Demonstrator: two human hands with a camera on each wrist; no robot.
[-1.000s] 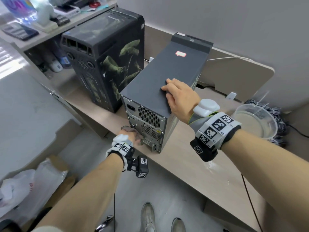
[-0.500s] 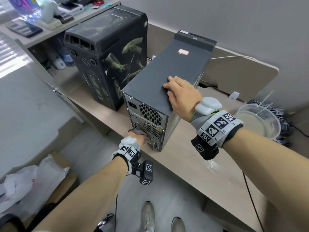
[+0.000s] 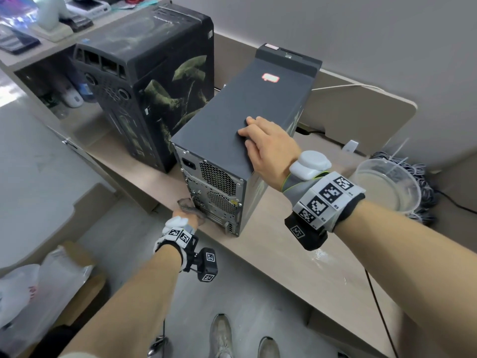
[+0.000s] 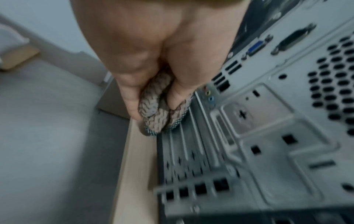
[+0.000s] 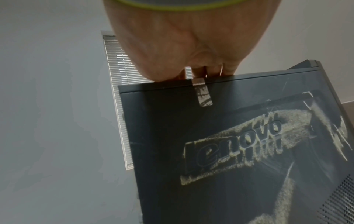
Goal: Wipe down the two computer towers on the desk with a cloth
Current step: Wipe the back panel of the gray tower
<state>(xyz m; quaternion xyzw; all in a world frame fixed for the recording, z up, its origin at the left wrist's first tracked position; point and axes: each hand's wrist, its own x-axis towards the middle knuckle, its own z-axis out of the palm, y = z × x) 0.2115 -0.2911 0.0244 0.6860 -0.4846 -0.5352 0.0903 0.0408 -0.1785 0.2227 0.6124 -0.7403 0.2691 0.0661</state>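
left hand (image 3: 189, 220) grips the bunched cloth (image 4: 162, 106) against the grey lenovo tower (image 3: 247, 120)'s rear panel on the table (image 3: 296, 267); right hand (image 3: 268, 147), fingers flat, steadies its top. next: wipe upward over vents.

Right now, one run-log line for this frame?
step: wiping rear panel | left hand: grips cloth | right hand: steadies grey tower top | second tower: untouched

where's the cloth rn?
The cloth is bunched in the left hand, pressed against the lower left of the grey tower's rear panel, by the desk's front edge.
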